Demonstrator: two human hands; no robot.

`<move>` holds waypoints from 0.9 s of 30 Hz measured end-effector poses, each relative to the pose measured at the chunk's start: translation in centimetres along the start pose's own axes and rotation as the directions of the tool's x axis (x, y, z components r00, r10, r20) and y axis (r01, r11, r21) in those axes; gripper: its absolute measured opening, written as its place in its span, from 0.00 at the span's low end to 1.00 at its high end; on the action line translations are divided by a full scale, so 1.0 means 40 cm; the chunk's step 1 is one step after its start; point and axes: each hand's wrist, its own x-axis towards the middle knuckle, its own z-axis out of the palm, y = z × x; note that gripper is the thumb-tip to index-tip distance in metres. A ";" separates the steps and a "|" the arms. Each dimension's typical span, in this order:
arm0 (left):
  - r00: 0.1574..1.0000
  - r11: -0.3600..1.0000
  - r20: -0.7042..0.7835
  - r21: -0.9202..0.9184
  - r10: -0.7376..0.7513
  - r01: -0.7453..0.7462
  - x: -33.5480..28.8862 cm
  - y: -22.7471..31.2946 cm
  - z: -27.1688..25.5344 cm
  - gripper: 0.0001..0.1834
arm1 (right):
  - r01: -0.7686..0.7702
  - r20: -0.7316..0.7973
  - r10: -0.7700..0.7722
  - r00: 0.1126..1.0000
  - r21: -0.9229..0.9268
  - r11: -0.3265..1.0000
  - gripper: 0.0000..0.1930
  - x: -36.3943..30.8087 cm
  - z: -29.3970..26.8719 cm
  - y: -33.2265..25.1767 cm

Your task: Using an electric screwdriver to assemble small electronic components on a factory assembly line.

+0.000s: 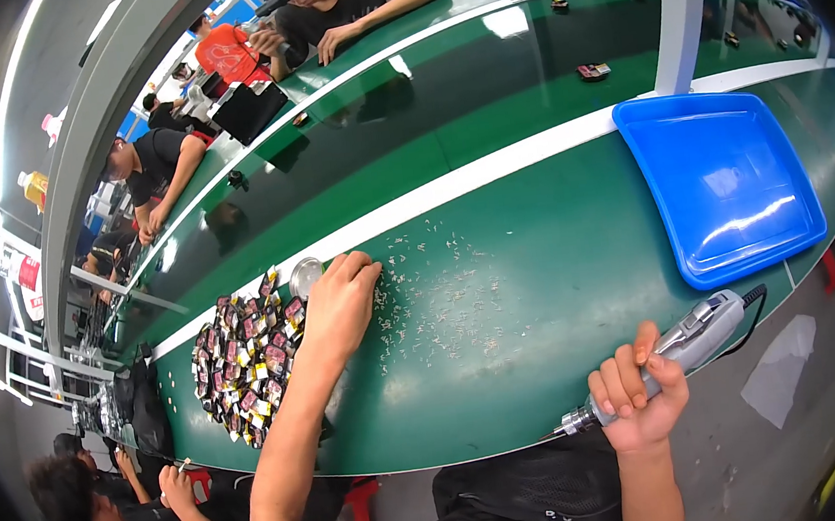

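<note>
The driver (701, 332) is in the right hand (641, 390), near the front edge of the bench (549, 368): I see fingers curled round its front part, the body tilted, the tip aimed left and low, the cord (756, 306) trailing off its back end. The left hand (344, 303) is at the left fringe of the scattered slivers (442, 303), fingers drawn in narrow; from my view I cannot tell whether a sliver is pinched between them.

I read the step in hand as singling out one sliver. I would work that sparse fringe, come down lightly with thumb and forefinger, and lift straight up so the neighbours don't scatter. I would hold the driver's tip well apart from the left hand meanwhile.

The round tin (306, 274) sits just beside the left hand, easy to knock; I can't make out its contents. The left forearm passes close along the pile of small parts (246, 362), so a low sweep leftward could drag some.

For moving, I find the best room right of the slivers, toward the blue tray (729, 155). A grey post (681, 24) rises behind the tray, and the white rail (527, 149) bounds the far side. The front edge curves close to the lap, where a dropped sliver could go over.
</note>
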 end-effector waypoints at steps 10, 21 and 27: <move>0.999 0.999 -0.030 -0.046 -0.014 0.013 -0.002 0.019 -0.018 0.04 | -0.007 0.005 0.007 1.000 -0.022 1.000 0.05 -0.003 0.000 -0.003; 0.991 0.638 -0.063 -0.770 -0.117 0.026 -0.179 0.348 -0.091 0.09 | 0.036 -0.091 -0.042 0.995 -0.068 0.997 0.04 -0.008 0.029 0.010; 0.925 -0.115 0.226 -0.973 -0.304 0.200 -0.240 0.439 -0.061 0.03 | 0.131 -0.059 -0.130 0.990 0.001 0.991 0.06 -0.039 0.103 0.006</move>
